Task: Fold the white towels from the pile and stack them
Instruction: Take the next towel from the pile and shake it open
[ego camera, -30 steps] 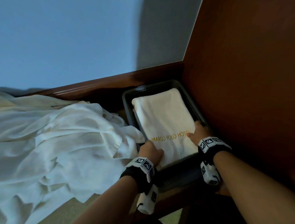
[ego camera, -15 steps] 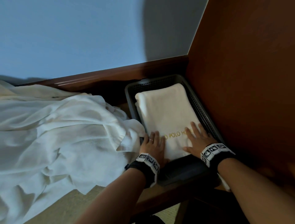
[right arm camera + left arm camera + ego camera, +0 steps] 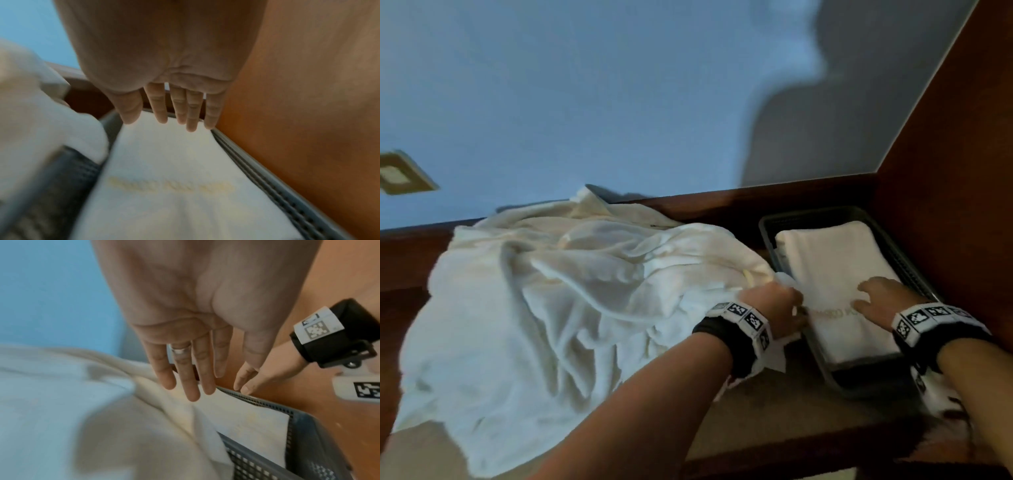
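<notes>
From the head camera, a folded white towel (image 3: pixel 839 284) with gold lettering lay inside a dark mesh basket (image 3: pixel 859 382) at about 3 o'clock in the picture, tucked into the corner where the wooden surface (image 3: pixel 774 425) met a brown side panel (image 3: pixel 945 219). The right hand (image 3: pixel 881 296) hovered over or rested on the near half of that towel, fingers extended toward 11 o'clock; contact could not be judged here. The left hand (image 3: pixel 774 308) sat at the basket's 9 o'clock rim, where the loose pile of white towels (image 3: pixel 558 308) spilled against it. The pile spread from the centre out to 9 o'clock, under a blue wall (image 3: pixel 585 85).

In the left wrist view, the left hand (image 3: pixel 191 344) was open, its fingers (image 3: pixel 189 378) straight and slightly spread, a ring on one of them, holding nothing. The pile (image 3: pixel 82 418) lay below them toward 7 o'clock and the folded towel (image 3: pixel 246 421) in the basket (image 3: pixel 298 443) toward 5 o'clock; the tips seemed just above the cloth. The right hand (image 3: pixel 259 378) showed at 3 o'clock.

In the right wrist view, blurred, the right hand (image 3: pixel 164 65) was likewise open, fingers (image 3: pixel 179 105) straight and close together, gripping nothing. The folded towel (image 3: pixel 174 186) lay directly beneath, from centre to 6 o'clock, with the basket (image 3: pixel 267 178) rim running toward 5 o'clock and the pile (image 3: pixel 41 113) at 9 o'clock.
</notes>
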The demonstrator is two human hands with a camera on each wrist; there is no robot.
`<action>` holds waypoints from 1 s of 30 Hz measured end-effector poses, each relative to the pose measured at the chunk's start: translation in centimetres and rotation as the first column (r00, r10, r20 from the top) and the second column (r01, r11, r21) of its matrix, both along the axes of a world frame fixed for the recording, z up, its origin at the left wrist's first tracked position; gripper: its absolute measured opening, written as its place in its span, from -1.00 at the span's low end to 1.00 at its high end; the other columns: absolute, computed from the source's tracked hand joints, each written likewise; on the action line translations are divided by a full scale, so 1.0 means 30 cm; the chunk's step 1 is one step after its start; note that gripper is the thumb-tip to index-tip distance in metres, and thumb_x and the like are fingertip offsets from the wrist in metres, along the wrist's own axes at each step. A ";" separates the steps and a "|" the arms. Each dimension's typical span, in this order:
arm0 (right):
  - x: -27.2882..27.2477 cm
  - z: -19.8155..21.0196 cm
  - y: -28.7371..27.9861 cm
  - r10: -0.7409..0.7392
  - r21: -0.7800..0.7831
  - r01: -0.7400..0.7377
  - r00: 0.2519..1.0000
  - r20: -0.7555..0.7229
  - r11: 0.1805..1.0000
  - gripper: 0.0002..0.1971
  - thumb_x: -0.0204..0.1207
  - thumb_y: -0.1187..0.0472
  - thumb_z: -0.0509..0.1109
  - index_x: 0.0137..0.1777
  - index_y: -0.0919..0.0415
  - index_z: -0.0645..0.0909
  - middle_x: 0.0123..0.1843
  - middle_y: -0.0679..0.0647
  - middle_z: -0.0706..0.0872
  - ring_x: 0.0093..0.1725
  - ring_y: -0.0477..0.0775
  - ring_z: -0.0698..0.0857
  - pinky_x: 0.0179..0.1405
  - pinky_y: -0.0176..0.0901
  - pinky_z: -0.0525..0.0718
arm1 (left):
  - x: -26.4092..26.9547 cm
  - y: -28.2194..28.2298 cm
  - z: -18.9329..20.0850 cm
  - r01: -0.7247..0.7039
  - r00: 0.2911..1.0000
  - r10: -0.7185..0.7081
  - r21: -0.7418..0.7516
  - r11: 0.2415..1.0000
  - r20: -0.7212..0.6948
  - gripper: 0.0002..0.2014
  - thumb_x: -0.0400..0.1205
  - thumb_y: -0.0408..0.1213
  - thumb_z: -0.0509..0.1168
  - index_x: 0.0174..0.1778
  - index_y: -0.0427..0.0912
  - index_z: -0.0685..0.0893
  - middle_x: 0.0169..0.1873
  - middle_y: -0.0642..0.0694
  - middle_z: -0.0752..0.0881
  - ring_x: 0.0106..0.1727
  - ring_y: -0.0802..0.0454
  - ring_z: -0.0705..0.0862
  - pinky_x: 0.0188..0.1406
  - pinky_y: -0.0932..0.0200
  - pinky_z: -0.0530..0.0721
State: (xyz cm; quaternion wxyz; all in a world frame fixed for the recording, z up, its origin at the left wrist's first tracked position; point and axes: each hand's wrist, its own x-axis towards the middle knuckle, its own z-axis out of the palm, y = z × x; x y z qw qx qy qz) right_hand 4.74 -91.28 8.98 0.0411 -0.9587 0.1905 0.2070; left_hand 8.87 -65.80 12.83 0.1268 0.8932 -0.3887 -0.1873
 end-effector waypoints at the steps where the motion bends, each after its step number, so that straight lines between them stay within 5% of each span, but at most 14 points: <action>1: 0.017 0.044 0.090 0.018 0.015 -0.019 0.998 0.061 1.000 -0.48 0.67 -0.08 0.26 0.53 0.19 0.50 0.53 0.15 0.52 0.46 0.18 0.53 0.43 -0.02 0.50 | 0.013 0.080 0.035 -0.017 1.000 0.017 -0.024 1.000 0.018 -0.59 0.71 0.06 0.27 0.39 -0.08 0.65 0.23 -0.17 0.72 0.25 -0.21 0.68 0.22 -0.08 0.67; 5: 0.064 0.190 0.493 0.113 0.103 -0.156 0.935 0.335 0.982 -0.61 0.56 -0.08 0.21 0.10 0.18 0.71 0.19 0.17 0.70 0.18 0.29 0.67 0.15 0.10 0.64 | 0.063 0.448 0.155 -0.117 0.989 0.125 -0.085 0.989 0.085 -0.65 0.68 0.07 0.29 0.28 -0.02 0.71 0.15 -0.08 0.78 0.23 -0.15 0.69 0.19 0.00 0.66; 7: 0.089 0.236 0.710 0.170 0.130 -0.247 0.887 0.429 0.960 -0.69 0.57 -0.01 0.25 0.01 0.19 0.71 0.12 0.16 0.71 0.13 0.30 0.68 0.17 0.14 0.62 | 0.080 0.658 0.203 -0.189 0.969 0.201 -0.091 0.978 0.145 -0.68 0.67 0.06 0.29 0.22 0.00 0.73 0.08 -0.05 0.80 0.19 -0.14 0.70 0.18 -0.05 0.68; 11: 0.133 0.283 1.115 0.333 0.143 -0.459 0.794 0.509 0.877 -0.65 0.62 0.04 0.35 0.32 0.17 0.66 0.36 0.11 0.67 0.33 0.20 0.63 0.36 0.05 0.55 | 0.100 1.034 0.283 -0.342 0.882 0.357 -0.101 0.934 0.308 -0.68 0.68 0.01 0.29 0.28 0.00 0.71 0.24 -0.08 0.69 0.26 -0.17 0.65 0.20 -0.01 0.63; 15: 0.174 0.326 1.406 0.491 0.106 -0.597 0.736 0.466 0.795 -0.40 0.58 -0.14 0.38 0.57 0.04 0.41 0.56 0.07 0.47 0.49 0.18 0.51 0.47 0.06 0.49 | 0.140 1.292 0.284 -0.497 0.801 0.465 -0.013 0.868 0.377 -0.42 0.60 0.16 0.33 0.56 0.12 0.48 0.48 -0.06 0.52 0.45 -0.21 0.52 0.37 -0.14 0.56; 17: 0.193 0.335 1.489 0.510 0.096 -0.600 0.744 0.432 0.794 -0.22 0.52 -0.22 0.41 0.67 -0.03 0.21 0.61 0.06 0.36 0.51 0.22 0.48 0.44 0.10 0.51 | 0.146 1.360 0.253 -0.525 0.815 0.490 0.036 0.850 0.310 -0.25 0.53 0.29 0.36 0.64 0.23 0.32 0.50 -0.06 0.48 0.47 -0.23 0.49 0.39 -0.19 0.55; 19: 0.213 0.327 1.531 0.553 0.029 -0.605 0.745 0.373 0.796 -0.23 0.48 -0.24 0.43 0.63 -0.08 0.22 0.53 0.08 0.37 0.41 0.27 0.53 0.31 0.15 0.59 | 0.142 1.395 0.219 -0.504 0.843 0.478 0.056 0.862 0.246 -0.18 0.51 0.32 0.38 0.68 0.22 0.27 0.48 -0.07 0.49 0.46 -0.24 0.47 0.38 -0.19 0.55; 22: 0.265 0.320 1.535 0.631 -0.026 -0.660 0.705 0.322 0.751 -0.53 0.54 -0.14 0.43 0.35 0.01 0.44 0.33 0.11 0.43 0.17 0.34 0.64 0.08 0.13 0.65 | 0.156 1.409 0.205 -0.452 0.850 0.416 0.042 0.891 0.325 -0.45 0.59 0.17 0.38 0.49 0.13 0.53 0.33 -0.07 0.56 0.34 -0.24 0.55 0.26 -0.11 0.58; 25: 0.349 0.381 1.510 0.655 0.026 -0.697 0.684 0.321 0.716 -0.69 0.56 -0.04 0.45 0.16 0.11 0.54 0.22 0.13 0.55 0.14 0.30 0.64 0.11 0.05 0.61 | 0.220 1.413 0.274 -0.448 0.811 0.442 -0.077 0.891 0.384 -0.76 0.69 0.00 0.31 0.18 0.01 0.72 0.14 -0.07 0.68 0.20 -0.21 0.66 0.08 0.01 0.58; 30: 0.488 0.558 1.488 0.659 -0.013 -0.704 0.657 0.367 0.710 -0.82 0.59 0.07 0.44 -0.10 0.14 0.55 0.06 0.25 0.70 0.06 0.28 0.68 -0.15 -0.09 0.47 | 0.327 1.476 0.450 -0.500 0.725 0.551 -0.235 0.833 0.413 -0.85 0.72 -0.12 0.25 -0.01 -0.04 0.70 0.04 -0.03 0.68 0.11 -0.15 0.65 -0.10 0.07 0.50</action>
